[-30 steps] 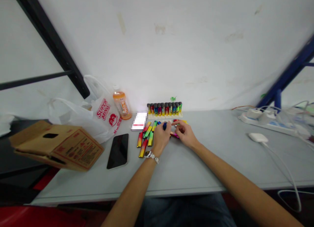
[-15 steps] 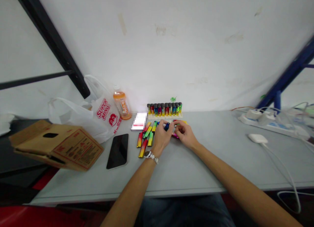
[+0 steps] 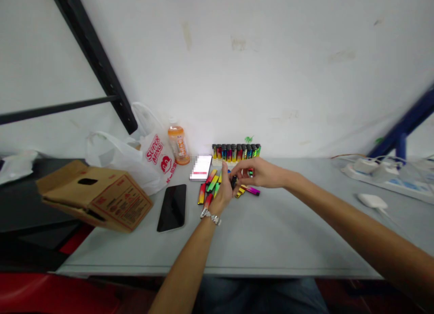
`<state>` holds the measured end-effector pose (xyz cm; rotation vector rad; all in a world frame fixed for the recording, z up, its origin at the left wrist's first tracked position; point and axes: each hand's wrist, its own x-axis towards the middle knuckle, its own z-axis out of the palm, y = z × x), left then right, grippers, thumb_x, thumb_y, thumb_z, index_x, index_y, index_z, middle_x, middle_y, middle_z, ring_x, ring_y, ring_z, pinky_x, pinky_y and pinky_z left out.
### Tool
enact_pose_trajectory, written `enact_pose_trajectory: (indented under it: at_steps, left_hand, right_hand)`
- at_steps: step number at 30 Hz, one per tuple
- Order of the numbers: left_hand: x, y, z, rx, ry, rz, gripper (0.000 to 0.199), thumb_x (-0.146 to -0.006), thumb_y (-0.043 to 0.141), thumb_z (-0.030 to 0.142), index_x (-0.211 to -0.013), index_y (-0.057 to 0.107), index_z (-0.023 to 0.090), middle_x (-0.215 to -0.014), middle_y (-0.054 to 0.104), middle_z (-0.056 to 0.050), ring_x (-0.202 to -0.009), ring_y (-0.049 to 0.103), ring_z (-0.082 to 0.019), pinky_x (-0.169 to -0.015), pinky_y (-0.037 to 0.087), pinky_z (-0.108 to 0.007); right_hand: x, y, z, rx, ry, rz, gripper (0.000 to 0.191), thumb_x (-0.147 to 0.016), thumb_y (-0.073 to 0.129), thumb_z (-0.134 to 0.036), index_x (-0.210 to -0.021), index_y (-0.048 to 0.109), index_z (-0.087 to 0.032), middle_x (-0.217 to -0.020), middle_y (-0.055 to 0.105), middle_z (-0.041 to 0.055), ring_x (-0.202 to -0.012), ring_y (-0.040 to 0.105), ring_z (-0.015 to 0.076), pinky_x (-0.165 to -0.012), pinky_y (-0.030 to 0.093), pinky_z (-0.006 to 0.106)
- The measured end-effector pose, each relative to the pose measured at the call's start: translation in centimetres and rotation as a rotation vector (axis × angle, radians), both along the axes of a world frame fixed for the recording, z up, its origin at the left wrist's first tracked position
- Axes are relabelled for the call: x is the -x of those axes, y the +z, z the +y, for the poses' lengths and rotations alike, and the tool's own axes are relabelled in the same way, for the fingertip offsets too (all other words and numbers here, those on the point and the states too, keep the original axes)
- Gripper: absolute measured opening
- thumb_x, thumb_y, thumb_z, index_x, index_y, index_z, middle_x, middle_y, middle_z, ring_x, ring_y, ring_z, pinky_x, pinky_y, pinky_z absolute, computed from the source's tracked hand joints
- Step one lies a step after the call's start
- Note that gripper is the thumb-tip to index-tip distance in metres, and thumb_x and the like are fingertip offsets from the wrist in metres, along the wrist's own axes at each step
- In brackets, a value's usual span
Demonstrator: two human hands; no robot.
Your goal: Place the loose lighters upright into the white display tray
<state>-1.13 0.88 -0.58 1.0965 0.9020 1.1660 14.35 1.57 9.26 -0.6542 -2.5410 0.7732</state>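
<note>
My left hand is closed around a dark lighter, with its thumb pointing up. From the right, my right hand reaches over with bent fingers pinched at the same lighter; most of its body is hidden. Just behind the hands, several upright lighters stand packed in rows in a pale tray. Red-yellow and green-yellow lighters lie loose beside my left hand. Under my right hand lie a magenta lighter and a gold-coloured one.
To the left are a black phone, a cardboard box, a white plastic bag and an orange drink bottle. A lit-screen phone lies near the tray. A power strip and white charger are at right.
My right hand has turned and risen, its wrist now higher and its fingers coming over the lighter from the right. My left thumb points up. The magenta lighter shows more. The view has shifted.
</note>
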Motion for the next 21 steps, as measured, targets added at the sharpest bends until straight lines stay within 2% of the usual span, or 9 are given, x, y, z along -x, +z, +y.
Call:
enact_pose_trajectory:
  at_steps: [2, 3, 5, 7, 9, 11, 12, 17, 21]
  left_hand:
    - [0.7, -0.1, 0.1, -0.03, -0.086, 0.013, 0.082, -0.078, 0.009, 0.09, -0.063, 0.048, 0.02, -0.041, 0.035, 0.003, -0.036, 0.032, -0.009, -0.037, 0.022, -0.022]
    - [1.0, 0.0, 0.2, -0.034, -0.122, 0.018, 0.084, -0.078, 0.006, 0.089, -0.066, 0.051, 0.019, -0.042, 0.038, 0.002, -0.036, 0.035, -0.01, -0.036, 0.022, -0.022]
    - [1.6, 0.4, 0.3, -0.051, -0.064, 0.042, 0.089, -0.081, 0.0, 0.085, -0.078, 0.058, 0.017, -0.05, 0.05, -0.001, -0.044, 0.049, -0.013, -0.037, 0.028, -0.021]
    - [2.5, 0.8, 0.4, -0.116, 0.195, 0.115, 0.08, -0.089, 0.008, 0.077, -0.092, 0.06, 0.017, -0.067, 0.061, -0.005, -0.061, 0.061, -0.017, -0.042, 0.037, -0.021]
    - [3.6, 1.1, 0.5, -0.242, 0.493, 0.288, 0.056, -0.095, 0.027, 0.063, -0.094, 0.06, 0.019, -0.082, 0.065, -0.006, -0.076, 0.063, -0.017, -0.054, 0.046, -0.023]
    - [4.9, 1.2, 0.4, -0.369, 0.674, 0.517, 0.037, -0.097, 0.037, 0.047, -0.086, 0.059, 0.019, -0.086, 0.065, -0.005, -0.083, 0.061, -0.017, -0.069, 0.049, -0.027]
    - [5.4, 1.2, 0.3, -0.409, 0.709, 0.623, 0.033, -0.097, 0.038, 0.041, -0.082, 0.059, 0.019, -0.086, 0.065, -0.005, -0.084, 0.06, -0.017, -0.074, 0.049, -0.028]
    - [6.8, 1.0, -0.2, -0.374, 0.689, 1.043, 0.024, -0.094, 0.047, 0.029, -0.081, 0.065, 0.018, -0.086, 0.068, -0.008, -0.085, 0.061, -0.021, -0.082, 0.045, -0.034]
    - [6.6, 0.9, -0.4, -0.339, 0.595, 1.209, 0.021, -0.091, 0.055, 0.028, -0.089, 0.073, 0.018, -0.096, 0.07, -0.011, -0.097, 0.061, -0.025, -0.089, 0.044, -0.037]
  right_hand:
    - [0.6, 1.2, 0.0, -0.039, 0.037, -0.104, 0.017, -0.085, 0.066, -0.022, -0.1, 0.073, -0.017, -0.084, 0.069, 0.0022, -0.072, 0.059, 0.0129, -0.066, 0.044, 0.026]
    - [1.0, 1.6, 0.1, -0.058, 0.038, -0.143, 0.014, -0.085, 0.066, -0.023, -0.096, 0.072, -0.016, -0.081, 0.069, 0.0022, -0.07, 0.058, 0.0127, -0.065, 0.043, 0.025]
    - [1.7, 2.4, 0.7, -0.103, -0.002, -0.179, 0.013, -0.086, 0.067, -0.027, -0.091, 0.071, -0.016, -0.075, 0.067, 0.0014, -0.065, 0.056, 0.0123, -0.063, 0.04, 0.026]
    - [2.4, 2.9, 1.9, -0.169, -0.093, -0.169, 0.016, -0.087, 0.066, -0.033, -0.09, 0.07, -0.017, -0.071, 0.066, 0.0007, -0.062, 0.055, 0.0123, -0.061, 0.038, 0.026]
    - [3.2, 3.0, 3.7, -0.264, -0.221, -0.157, 0.018, -0.087, 0.066, -0.036, -0.092, 0.069, -0.019, -0.074, 0.067, 0.0015, -0.064, 0.055, 0.0136, -0.062, 0.036, 0.027]
    - [4.3, 2.8, 6.0, -0.368, -0.375, -0.198, 0.017, -0.086, 0.067, -0.035, -0.094, 0.07, -0.02, -0.081, 0.069, 0.0036, -0.07, 0.057, 0.016, -0.063, 0.035, 0.029]
    - [5.0, 2.6, 7.1, -0.399, -0.422, -0.231, 0.017, -0.086, 0.067, -0.035, -0.095, 0.071, -0.02, -0.084, 0.07, 0.0046, -0.072, 0.058, 0.0171, -0.064, 0.035, 0.03]
    - [8.2, 0.8, 11.5, -0.478, -0.464, -0.395, 0.019, -0.088, 0.063, -0.031, -0.1, 0.072, -0.019, -0.095, 0.074, 0.0075, -0.087, 0.063, 0.0215, -0.077, 0.038, 0.033]
    - [9.9, -0.5, 13.1, -0.499, -0.488, -0.477, 0.022, -0.09, 0.061, -0.032, -0.102, 0.072, -0.018, -0.103, 0.074, 0.0096, -0.1, 0.062, 0.0256, -0.09, 0.034, 0.039]
